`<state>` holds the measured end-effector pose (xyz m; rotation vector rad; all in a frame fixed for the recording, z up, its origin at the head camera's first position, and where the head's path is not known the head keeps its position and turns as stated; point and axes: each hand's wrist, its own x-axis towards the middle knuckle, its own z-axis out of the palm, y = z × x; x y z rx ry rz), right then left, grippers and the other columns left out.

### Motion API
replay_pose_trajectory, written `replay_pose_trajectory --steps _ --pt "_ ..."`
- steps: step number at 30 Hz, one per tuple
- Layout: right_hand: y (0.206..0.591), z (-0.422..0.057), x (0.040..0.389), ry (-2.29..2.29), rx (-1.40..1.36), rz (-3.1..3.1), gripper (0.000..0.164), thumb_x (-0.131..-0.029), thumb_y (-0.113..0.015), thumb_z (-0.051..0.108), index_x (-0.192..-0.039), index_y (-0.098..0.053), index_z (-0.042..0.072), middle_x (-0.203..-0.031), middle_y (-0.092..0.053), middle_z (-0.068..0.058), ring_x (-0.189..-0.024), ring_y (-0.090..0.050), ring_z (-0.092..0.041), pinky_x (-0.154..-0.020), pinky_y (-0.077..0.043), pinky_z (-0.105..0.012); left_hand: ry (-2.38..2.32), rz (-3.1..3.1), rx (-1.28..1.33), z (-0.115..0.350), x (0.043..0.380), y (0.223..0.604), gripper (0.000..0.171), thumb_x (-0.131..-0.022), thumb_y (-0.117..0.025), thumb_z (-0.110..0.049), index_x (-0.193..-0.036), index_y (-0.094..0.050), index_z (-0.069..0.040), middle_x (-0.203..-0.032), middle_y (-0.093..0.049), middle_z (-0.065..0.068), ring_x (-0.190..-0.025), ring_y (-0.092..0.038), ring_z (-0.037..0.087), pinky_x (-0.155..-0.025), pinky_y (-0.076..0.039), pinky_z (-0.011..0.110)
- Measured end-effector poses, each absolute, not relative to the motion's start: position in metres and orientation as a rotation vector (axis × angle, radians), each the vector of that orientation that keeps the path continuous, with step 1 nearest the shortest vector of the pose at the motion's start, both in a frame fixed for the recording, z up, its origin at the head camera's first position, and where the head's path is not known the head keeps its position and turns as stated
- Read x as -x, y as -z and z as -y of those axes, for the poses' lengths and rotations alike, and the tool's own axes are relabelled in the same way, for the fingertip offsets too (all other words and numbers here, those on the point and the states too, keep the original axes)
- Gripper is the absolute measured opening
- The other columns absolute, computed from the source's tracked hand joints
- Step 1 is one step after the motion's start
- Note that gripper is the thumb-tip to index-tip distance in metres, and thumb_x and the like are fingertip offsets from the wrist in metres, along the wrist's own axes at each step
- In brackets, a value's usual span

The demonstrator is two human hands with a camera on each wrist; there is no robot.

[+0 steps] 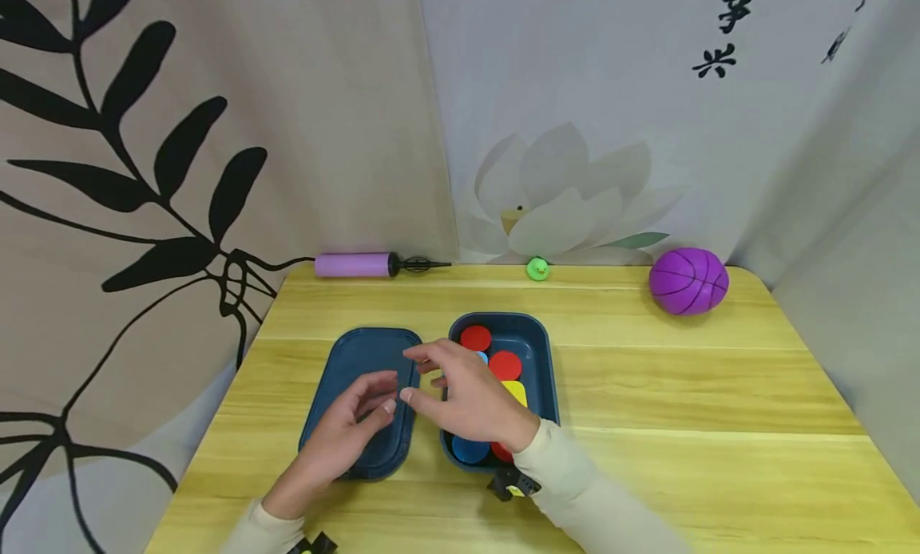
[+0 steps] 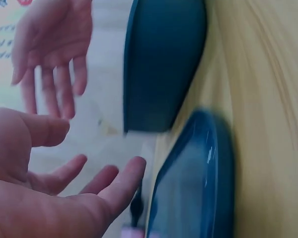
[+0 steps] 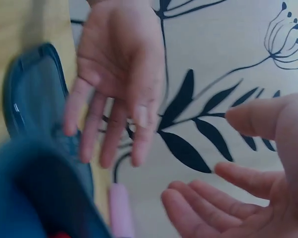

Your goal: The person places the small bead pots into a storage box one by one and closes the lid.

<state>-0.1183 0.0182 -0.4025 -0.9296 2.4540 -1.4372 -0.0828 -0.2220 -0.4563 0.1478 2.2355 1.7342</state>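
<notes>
My left hand (image 1: 350,426) hovers over the dark blue lid (image 1: 370,350), its fingers loosely bent around nothing. My right hand (image 1: 467,390) reaches across the dark blue box (image 1: 535,354), fingers spread and holding nothing, its fingertips pointing toward the left hand. Inside the box lie red discs (image 1: 505,366), a blue disc (image 1: 470,449) and a yellow piece (image 1: 516,391); the right hand hides some of the contents. In the left wrist view, the box's outer wall (image 2: 164,59) stands beside the lid (image 2: 223,173). Both palms show in the right wrist view, with air between them.
Along the table's back edge lie a purple hand pump (image 1: 354,265) with a black nozzle end, a small green duck-like toy (image 1: 537,269) and a purple ball (image 1: 688,281). Behind the wooden table (image 1: 683,426) hang printed curtains (image 1: 345,123).
</notes>
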Motion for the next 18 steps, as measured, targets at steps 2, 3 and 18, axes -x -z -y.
replay_pose_trajectory --steps 2,3,18 --pt "0.41 -0.008 0.116 1.464 0.925 -2.431 0.05 -0.102 -0.071 0.031 -0.148 -0.059 0.015 -0.142 -0.062 0.0 -0.122 -0.065 -0.013 -0.098 -0.06 -0.034 -1.697 -2.306 -0.114 0.236 0.08 0.455 0.051 -0.111 -0.057 -0.026 -0.156 -0.044 -0.007 -0.161 -0.045 0.019 -0.144 -0.051 0.041 -0.102 -0.055 0.026" --pt "0.415 -0.003 0.114 1.475 0.924 -2.422 0.05 -0.102 -0.071 0.032 -0.148 -0.058 0.016 -0.142 -0.061 0.0 -0.123 -0.065 -0.012 -0.098 -0.059 -0.032 -1.676 -2.341 -0.097 0.243 0.078 0.455 0.051 -0.111 -0.057 -0.027 -0.156 -0.044 -0.006 -0.159 -0.047 0.019 -0.142 -0.053 0.041 -0.101 -0.055 0.025" --pt "0.461 0.057 0.085 1.792 0.501 -2.214 0.058 -0.106 -0.065 0.031 -0.157 -0.044 0.012 -0.151 -0.049 -0.009 -0.137 -0.051 -0.031 -0.11 -0.052 -0.043 -1.551 -2.625 0.096 0.324 0.082 0.476 0.052 -0.113 -0.052 -0.027 -0.155 -0.044 0.002 -0.147 -0.056 0.026 -0.111 -0.059 -0.012 -0.089 -0.057 0.016"
